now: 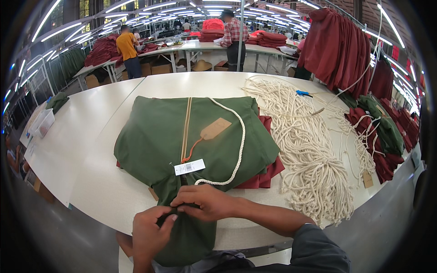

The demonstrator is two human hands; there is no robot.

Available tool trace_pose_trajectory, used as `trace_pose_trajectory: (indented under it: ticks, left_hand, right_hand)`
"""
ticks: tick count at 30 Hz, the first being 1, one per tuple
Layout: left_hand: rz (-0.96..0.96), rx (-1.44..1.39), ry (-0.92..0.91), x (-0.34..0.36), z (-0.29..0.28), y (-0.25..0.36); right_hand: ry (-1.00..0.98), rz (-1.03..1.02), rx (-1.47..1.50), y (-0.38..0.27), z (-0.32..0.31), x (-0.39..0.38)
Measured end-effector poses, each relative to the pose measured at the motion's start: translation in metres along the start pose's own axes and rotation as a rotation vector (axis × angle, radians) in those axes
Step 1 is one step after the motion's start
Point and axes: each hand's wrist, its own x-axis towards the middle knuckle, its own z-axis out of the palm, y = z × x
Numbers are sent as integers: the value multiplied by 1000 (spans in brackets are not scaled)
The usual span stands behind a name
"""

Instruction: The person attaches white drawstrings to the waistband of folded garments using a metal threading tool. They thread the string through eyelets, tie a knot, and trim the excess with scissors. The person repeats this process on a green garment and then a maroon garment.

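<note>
A green zip-front garment [152, 129] lies folded on dark red fabric [261, 179], its narrow near end hanging over the table's front edge. At that narrow part my left hand [152, 232] pinches the green cloth between thumb and fingers. Close against it, on the right, my right hand [205, 201] is also closed on the cloth; whether a cord end lies between the fingertips is hidden. A white twisted cord [242, 136] curves over the garment, its near end by my right hand. A brown hang tag [215, 128] and a white label [190, 167] rest beside the zip.
To the right spreads a big heap of white cords [305, 150], with blue-handled snips [303, 93] on it. Red and green garments [382, 123] lie at the right edge. A clear plastic bin [43, 123] stands far left. Two people work at tables behind; red garments [337, 50] hang back right.
</note>
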Motion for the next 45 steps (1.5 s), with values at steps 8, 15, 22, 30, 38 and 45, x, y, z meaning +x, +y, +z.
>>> trace_pose_trajectory:
  ticks: [8, 15, 22, 30, 38, 45]
  left_hand:
    - [-94, -48, -32, -4, -13, -8]
    - [0, -32, -34, 2, 1, 2]
    - [-70, -50, -84, -6, -31, -10]
    - [92, 11, -15, 2, 0, 5]
    - [-93, -41, -71, 0, -22, -6]
    - [62, 35, -160, 1, -20, -11]
  right_hand:
    - [85, -11, 93, 0, -6, -1]
    - [21, -26, 144, -1, -2, -1]
    - [52, 15, 133, 1, -8, -3]
    - [104, -107, 85, -1, 3, -2]
    - [61, -37, 26, 3, -3, -5]
    - [75, -32, 21, 3, 6, -4]
